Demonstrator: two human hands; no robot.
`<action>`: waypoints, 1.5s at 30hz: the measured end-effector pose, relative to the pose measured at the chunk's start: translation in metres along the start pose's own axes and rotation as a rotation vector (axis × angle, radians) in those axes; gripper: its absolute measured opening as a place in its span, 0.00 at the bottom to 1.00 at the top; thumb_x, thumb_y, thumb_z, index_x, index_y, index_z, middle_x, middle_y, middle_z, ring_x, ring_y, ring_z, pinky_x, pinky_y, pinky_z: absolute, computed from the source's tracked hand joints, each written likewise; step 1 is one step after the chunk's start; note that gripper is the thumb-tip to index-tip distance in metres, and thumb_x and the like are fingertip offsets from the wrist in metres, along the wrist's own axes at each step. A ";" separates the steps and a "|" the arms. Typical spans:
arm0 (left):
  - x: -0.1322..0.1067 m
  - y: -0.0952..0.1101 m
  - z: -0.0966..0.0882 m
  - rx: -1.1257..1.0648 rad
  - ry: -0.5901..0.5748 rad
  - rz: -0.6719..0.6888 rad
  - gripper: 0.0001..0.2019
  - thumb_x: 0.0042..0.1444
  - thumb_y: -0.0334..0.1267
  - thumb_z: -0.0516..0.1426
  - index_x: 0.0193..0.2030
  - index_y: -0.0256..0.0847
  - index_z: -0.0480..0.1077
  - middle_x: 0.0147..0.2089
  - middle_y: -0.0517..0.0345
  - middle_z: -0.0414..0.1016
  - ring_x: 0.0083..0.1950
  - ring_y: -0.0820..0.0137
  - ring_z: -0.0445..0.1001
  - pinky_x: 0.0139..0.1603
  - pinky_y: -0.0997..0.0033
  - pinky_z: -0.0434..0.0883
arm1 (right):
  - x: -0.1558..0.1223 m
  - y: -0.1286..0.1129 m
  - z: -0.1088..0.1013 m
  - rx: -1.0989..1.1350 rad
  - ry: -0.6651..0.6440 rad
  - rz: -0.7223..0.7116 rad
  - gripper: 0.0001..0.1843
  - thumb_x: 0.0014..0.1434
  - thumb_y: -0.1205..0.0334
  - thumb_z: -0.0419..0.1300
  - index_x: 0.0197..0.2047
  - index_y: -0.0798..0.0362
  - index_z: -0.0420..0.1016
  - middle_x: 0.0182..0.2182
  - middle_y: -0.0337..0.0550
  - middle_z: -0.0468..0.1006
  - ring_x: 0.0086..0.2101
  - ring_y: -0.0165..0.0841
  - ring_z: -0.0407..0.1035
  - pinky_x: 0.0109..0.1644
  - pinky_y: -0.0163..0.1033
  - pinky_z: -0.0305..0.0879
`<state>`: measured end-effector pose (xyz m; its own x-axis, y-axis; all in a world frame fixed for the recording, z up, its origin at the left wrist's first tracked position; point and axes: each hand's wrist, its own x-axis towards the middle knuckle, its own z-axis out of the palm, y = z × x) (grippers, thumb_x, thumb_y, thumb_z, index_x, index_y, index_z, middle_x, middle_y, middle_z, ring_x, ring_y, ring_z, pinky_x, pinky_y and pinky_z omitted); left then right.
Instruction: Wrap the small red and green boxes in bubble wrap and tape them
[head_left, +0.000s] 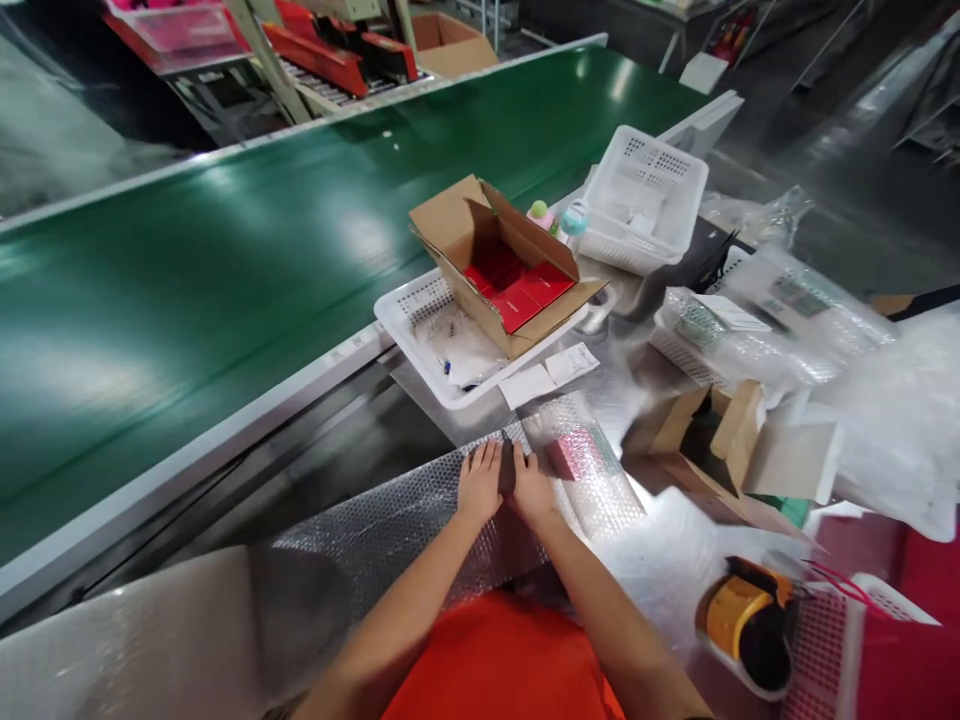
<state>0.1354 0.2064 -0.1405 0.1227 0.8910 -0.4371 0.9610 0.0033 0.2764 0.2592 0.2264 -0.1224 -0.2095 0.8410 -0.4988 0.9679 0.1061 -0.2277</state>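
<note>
My left hand (480, 482) and my right hand (531, 487) lie side by side, fingers flat, pressing on a sheet of bubble wrap (420, 520) spread over the metal table. A small dark item (507, 468) shows between the two hands; I cannot make out what it is. Just right of my right hand lies a red box rolled in bubble wrap (581, 455). Beyond the hands an open cardboard box (499, 262) with red boxes inside rests tilted on a white tray (409, 312).
A green conveyor belt (225, 260) runs along the left. A white basket (645, 198) stands at the back. Small open cartons (712, 440), wrapped parcels (757, 320), paper slips (547, 375) and a yellow tape dispenser (746, 612) crowd the right.
</note>
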 end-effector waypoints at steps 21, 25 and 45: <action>0.010 0.011 -0.005 0.076 -0.018 -0.070 0.42 0.56 0.43 0.62 0.74 0.35 0.53 0.79 0.35 0.44 0.79 0.45 0.44 0.74 0.42 0.53 | -0.185 0.179 0.053 -0.060 0.440 0.685 0.32 0.65 0.71 0.43 0.69 0.61 0.65 0.59 0.70 0.69 0.56 0.55 0.71 0.56 0.56 0.69; 0.017 0.005 -0.013 0.093 0.153 -0.114 0.30 0.65 0.39 0.52 0.72 0.32 0.57 0.69 0.35 0.65 0.68 0.51 0.65 0.65 0.52 0.64 | -0.121 0.138 0.003 0.008 0.609 0.278 0.25 0.68 0.64 0.47 0.65 0.59 0.69 0.66 0.63 0.64 0.66 0.51 0.58 0.67 0.56 0.58; 0.039 -0.068 -0.040 0.082 0.056 0.131 0.10 0.66 0.37 0.52 0.44 0.41 0.76 0.41 0.50 0.82 0.47 0.60 0.80 0.51 0.61 0.68 | -0.039 0.147 -0.036 -0.147 0.399 -0.104 0.28 0.61 0.59 0.57 0.65 0.44 0.72 0.67 0.51 0.67 0.66 0.52 0.59 0.62 0.56 0.66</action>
<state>0.0649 0.2589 -0.1421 0.2360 0.9054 -0.3529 0.9551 -0.1493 0.2558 0.4144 0.2284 -0.1060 -0.2652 0.9578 -0.1109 0.9599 0.2513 -0.1243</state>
